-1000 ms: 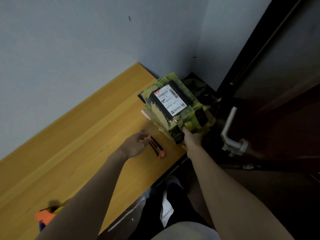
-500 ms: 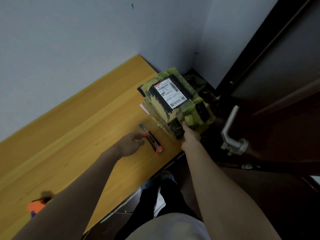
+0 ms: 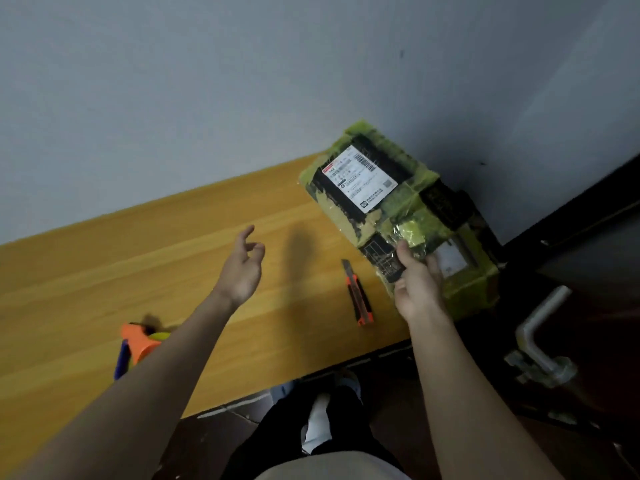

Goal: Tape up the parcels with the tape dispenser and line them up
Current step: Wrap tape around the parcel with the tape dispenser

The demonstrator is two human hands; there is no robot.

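The tape dispenser (image 3: 138, 344) lies on the table (image 3: 86, 278) near my left forearm, partly hidden by it. My left hand (image 3: 240, 270) hovers above the table, fingers loosely spread, holding nothing. The utility knife (image 3: 356, 292) lies between my hands. My right hand (image 3: 417, 285) grips the near end of the parcel (image 3: 391, 206), which sits tilted at the table's far right end. Risk: a one-handed grip on that glossy wrap may slip, dropping the parcel off the edge.
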